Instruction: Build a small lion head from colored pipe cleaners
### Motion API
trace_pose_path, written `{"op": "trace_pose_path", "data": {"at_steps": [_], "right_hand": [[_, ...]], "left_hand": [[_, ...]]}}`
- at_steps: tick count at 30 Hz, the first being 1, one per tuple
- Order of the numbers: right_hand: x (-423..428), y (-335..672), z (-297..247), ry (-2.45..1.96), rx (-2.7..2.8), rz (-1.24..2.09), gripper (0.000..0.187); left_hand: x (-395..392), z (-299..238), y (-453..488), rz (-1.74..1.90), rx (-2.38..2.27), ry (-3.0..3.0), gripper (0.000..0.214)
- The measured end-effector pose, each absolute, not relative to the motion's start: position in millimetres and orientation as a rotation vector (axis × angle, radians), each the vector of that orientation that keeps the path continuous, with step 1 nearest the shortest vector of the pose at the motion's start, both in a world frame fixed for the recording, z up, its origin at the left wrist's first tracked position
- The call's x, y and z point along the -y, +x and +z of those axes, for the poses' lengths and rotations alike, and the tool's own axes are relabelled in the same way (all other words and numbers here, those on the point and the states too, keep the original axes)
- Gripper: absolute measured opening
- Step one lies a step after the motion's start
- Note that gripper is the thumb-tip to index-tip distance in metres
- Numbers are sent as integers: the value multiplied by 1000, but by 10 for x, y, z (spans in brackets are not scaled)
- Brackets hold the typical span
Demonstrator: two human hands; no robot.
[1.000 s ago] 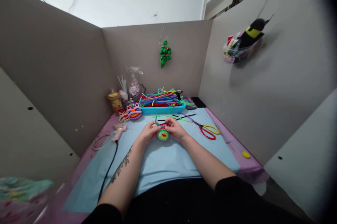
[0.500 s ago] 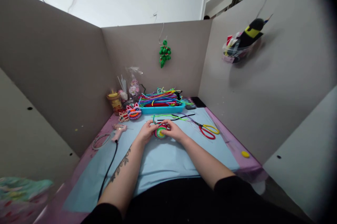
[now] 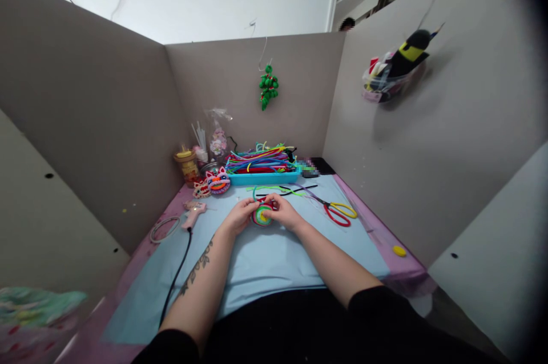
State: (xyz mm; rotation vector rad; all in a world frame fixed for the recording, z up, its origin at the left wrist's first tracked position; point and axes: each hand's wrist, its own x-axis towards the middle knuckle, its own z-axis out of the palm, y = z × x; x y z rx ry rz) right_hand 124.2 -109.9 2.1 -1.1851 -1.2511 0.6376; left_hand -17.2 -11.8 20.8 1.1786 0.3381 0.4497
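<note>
Between my hands, just above the blue sheet, is a round coiled pipe-cleaner piece (image 3: 263, 217) with green, yellow and red rings. My right hand (image 3: 280, 211) grips it from the right, thumb across its face. My left hand (image 3: 242, 214) is closed at its upper left edge, fingertips pinching a teal pipe cleaner (image 3: 255, 193) whose free end sticks up. Some red pipe cleaner shows along the top edge between the two hands. My fingers hide part of the piece. Loose green and black pipe cleaners (image 3: 280, 189) lie just beyond.
Scissors (image 3: 336, 213) with red and yellow handles lie right. A pink glue gun (image 3: 194, 215) with a black cord lies left, near finished pipe-cleaner faces (image 3: 217, 180). Behind stands a blue tray (image 3: 263, 179) of pipe cleaners. Grey partitions (image 3: 257, 124) enclose the table.
My left fingers and the teal pipe cleaner's upright end have shifted slightly right. The coil has barely moved. A person's head now shows more above the back partition.
</note>
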Motion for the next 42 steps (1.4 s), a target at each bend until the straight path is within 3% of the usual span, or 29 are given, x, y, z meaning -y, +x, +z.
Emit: {"op": "trace_pose_path", "data": {"at_steps": [4, 11, 18, 42], "right_hand": [[1077, 1249, 4, -1204, 1259, 551, 32], [1077, 1257, 10, -1172, 1236, 576, 31], [1075, 1281, 12, -1207, 1294, 508, 26], [1065, 1225, -9, -1164, 1211, 553, 34]], "left_hand": [[122, 226, -183, 453, -334, 1182, 38], [134, 220, -167, 462, -321, 1206, 32], [112, 202, -169, 500, -342, 1198, 40], [173, 254, -148, 637, -395, 1242, 58]]}}
